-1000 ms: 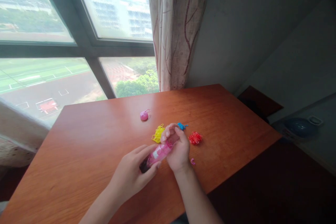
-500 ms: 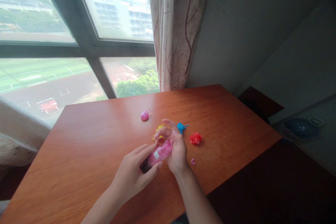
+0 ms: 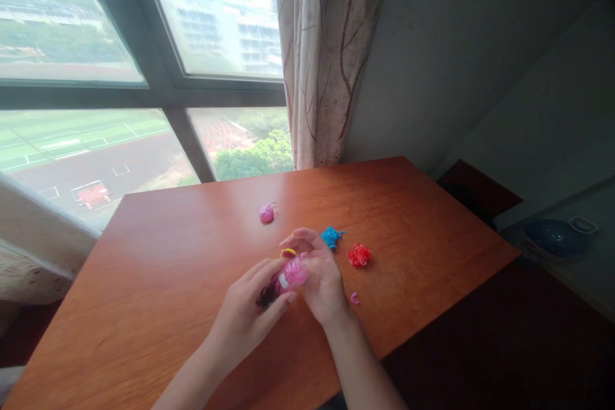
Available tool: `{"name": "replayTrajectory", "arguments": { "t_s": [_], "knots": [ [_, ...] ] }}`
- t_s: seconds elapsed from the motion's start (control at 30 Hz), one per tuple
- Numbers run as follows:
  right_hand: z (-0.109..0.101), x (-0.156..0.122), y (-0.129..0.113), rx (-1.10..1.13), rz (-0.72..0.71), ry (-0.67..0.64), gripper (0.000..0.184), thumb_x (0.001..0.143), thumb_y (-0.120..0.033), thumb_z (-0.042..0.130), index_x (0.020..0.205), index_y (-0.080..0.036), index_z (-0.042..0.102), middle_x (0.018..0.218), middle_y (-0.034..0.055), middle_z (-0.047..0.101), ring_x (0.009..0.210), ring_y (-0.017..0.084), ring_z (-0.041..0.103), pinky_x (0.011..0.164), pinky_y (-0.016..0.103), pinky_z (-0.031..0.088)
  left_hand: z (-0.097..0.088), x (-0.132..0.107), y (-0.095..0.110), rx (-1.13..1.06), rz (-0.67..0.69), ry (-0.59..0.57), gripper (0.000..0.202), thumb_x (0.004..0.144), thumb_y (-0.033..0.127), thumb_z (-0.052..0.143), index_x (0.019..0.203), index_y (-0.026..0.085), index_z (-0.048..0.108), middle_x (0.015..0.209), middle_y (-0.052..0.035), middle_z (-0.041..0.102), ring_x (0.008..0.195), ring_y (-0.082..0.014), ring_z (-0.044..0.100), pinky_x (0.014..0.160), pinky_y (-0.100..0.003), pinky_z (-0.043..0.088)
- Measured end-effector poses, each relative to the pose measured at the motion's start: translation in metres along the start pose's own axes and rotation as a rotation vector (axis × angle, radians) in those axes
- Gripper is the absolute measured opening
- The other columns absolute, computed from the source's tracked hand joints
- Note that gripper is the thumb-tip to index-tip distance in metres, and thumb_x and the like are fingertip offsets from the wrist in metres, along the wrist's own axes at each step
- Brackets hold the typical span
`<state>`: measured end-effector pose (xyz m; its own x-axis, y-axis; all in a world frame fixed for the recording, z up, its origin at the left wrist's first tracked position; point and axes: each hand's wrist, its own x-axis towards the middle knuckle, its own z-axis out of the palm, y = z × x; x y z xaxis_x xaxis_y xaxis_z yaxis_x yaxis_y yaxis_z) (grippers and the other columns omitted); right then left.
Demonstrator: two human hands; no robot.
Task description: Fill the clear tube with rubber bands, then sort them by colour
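Observation:
My left hand (image 3: 250, 304) is wrapped round a small see-through container (image 3: 291, 274) with pink and dark strands inside and a white patch on its side. At the container's upper right end is my right hand (image 3: 323, 278), thumb against it and fingers curled over. A yellow bundle of bands (image 3: 288, 252) shows partly behind the fingers. Just past my right hand lie a blue bundle of bands (image 3: 330, 237) and a red bundle (image 3: 359, 255). One pink curled piece (image 3: 354, 298) rests to the right of my right wrist.
The wooden table (image 3: 168, 282) carries a round pink cap-like piece with a loop (image 3: 266, 213) farther back. Beyond the table stand a window (image 3: 230, 93) and a patterned curtain (image 3: 321, 64). A blue water bottle (image 3: 552, 237) sits low at the right.
My right hand's fingers have curled in and lowered toward the container. The container has turned slightly, and less of the yellow bundle shows.

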<state>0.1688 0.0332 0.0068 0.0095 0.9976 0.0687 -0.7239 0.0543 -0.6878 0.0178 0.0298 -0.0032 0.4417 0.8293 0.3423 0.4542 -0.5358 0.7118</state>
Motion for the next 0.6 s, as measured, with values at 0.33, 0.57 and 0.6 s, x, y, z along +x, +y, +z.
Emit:
{"name": "replayTrajectory", "arguments": {
  "t_s": [0.33,0.57,0.6],
  "knots": [
    [-0.003,-0.009,-0.019,-0.129,-0.021,-0.018,0.034,0.072,-0.025,0.065,0.106,-0.020,0.068,0.112,0.0089,0.068,0.109,0.024,0.058,0.097,0.038,0.044,0.000,-0.001,0.003,-0.149,-0.094,0.003,0.035,0.089,0.026,0.061,0.123,0.022,0.056,0.118,-0.0072,0.068,0.105,-0.0218,0.065,0.089,-0.031,0.054],
    [-0.053,-0.034,-0.075,-1.062,0.000,0.131,0.017,0.087,-0.030,0.057,0.099,-0.021,0.065,0.091,0.0050,0.068,0.082,0.019,0.065,0.076,0.031,0.052,-0.001,-0.001,0.005,-0.223,-0.173,-0.034,0.035,0.089,0.029,0.061,0.123,0.021,0.056,0.118,-0.0074,0.067,0.109,-0.0233,0.063,0.096,-0.034,0.050],
    [-0.060,-0.040,-0.081,-1.226,0.032,0.130,0.015,0.086,-0.029,0.057,0.095,-0.020,0.066,0.089,0.0051,0.067,0.079,0.019,0.064,0.072,0.030,0.052,-0.001,-0.001,0.005,-0.242,-0.173,-0.043,0.035,0.089,0.029,0.061,0.123,0.021,0.056,0.118,-0.0071,0.067,0.108,-0.0231,0.064,0.095,-0.033,0.050]
  ]
}}
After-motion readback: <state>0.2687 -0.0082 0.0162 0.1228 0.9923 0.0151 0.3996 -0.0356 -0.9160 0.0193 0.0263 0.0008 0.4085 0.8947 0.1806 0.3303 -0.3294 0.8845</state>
